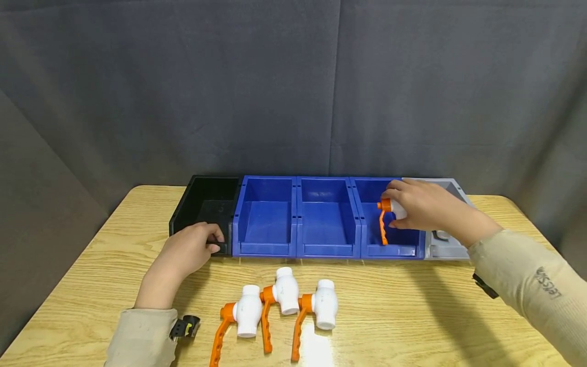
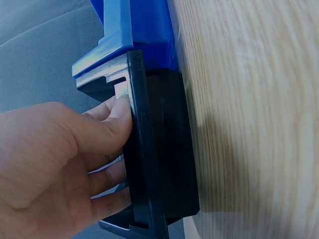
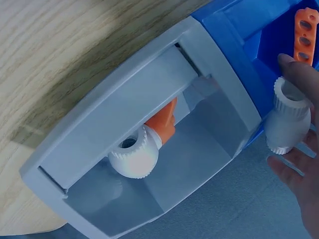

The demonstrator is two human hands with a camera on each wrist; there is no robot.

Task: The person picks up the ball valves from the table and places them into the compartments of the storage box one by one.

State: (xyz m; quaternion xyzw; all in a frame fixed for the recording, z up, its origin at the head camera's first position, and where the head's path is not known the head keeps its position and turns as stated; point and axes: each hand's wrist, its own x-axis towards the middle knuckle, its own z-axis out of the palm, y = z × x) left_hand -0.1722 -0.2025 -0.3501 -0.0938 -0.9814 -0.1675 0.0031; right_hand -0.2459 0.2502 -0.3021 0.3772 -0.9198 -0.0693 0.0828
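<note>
Over the rightmost blue bin point(image 1: 397, 250), my right hand point(image 1: 424, 208) holds a white ball valve point(image 3: 288, 122) between thumb and fingers. Its orange lever point(image 1: 383, 228) hangs down toward the bin floor. At the far left my left hand point(image 1: 190, 247) grips the front rim of the black bin point(image 2: 167, 149), thumb outside and fingers over the edge. Three more white ball valves with orange levers lie on the table between my arms: a left valve point(image 1: 249, 312), a middle valve point(image 1: 287, 290) and a right valve point(image 1: 325, 305). Another valve point(image 3: 133, 154) sits inside the grey bin point(image 3: 119, 117).
Two other blue bins, a left one point(image 1: 265, 248) and a middle one point(image 1: 328, 250), stand in the row between the black bin and the rightmost blue one. The row stands at the back of the wooden table point(image 1: 390, 316), before a grey curtain point(image 1: 257, 92).
</note>
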